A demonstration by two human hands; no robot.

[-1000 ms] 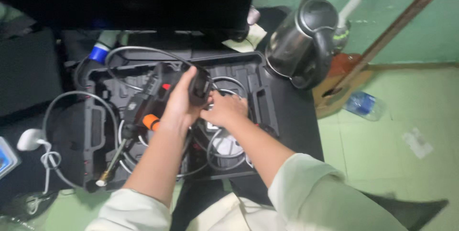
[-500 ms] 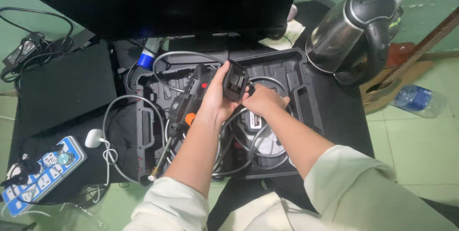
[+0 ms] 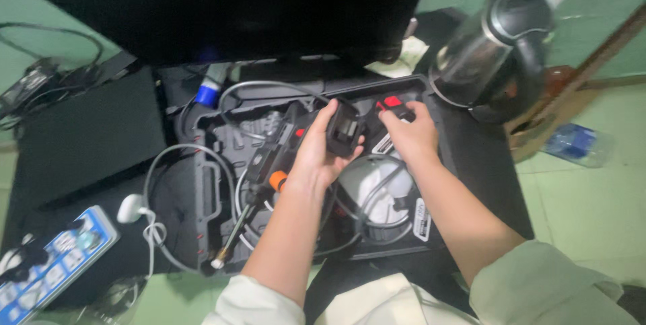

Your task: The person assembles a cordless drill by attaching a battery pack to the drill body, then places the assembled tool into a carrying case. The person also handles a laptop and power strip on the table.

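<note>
Black plastic case [image 3: 215, 184] lies open on a dark table [image 3: 484, 163], packed with moulded slots and looped grey hose [image 3: 367, 221].

Left hand [image 3: 313, 153]: fingers curled shut around a black battery block [image 3: 344, 130], thumb on its near side, fingertips over the top edge. Block is lifted just above the case, tilted toward the right hand.

Right hand [image 3: 410, 136]: fingers bent down onto a black part with red buttons [image 3: 393, 104] at the far right corner of the case. Fingertips touch it; whether they actually grip it, cannot tell.

Just left of the left palm: black spray tool [image 3: 269, 153] with an orange collar [image 3: 278, 180], lying in its slot. A thin metal lance [image 3: 232, 231] runs from the collar toward the near left corner of the case.

Below both wrists: round white-and-black piece [image 3: 373, 194] under the hose loops.

Beyond the right fingers, well apart: steel kettle [image 3: 494, 52] with black lid and handle. Beyond both hands: large dark screen [image 3: 235, 2].

Far left of the left hand: white plug [image 3: 131, 208] with cord and a blue-and-white power strip [image 3: 50, 258]. Right of the table, on the green floor: plastic bottle [image 3: 572, 143].
</note>
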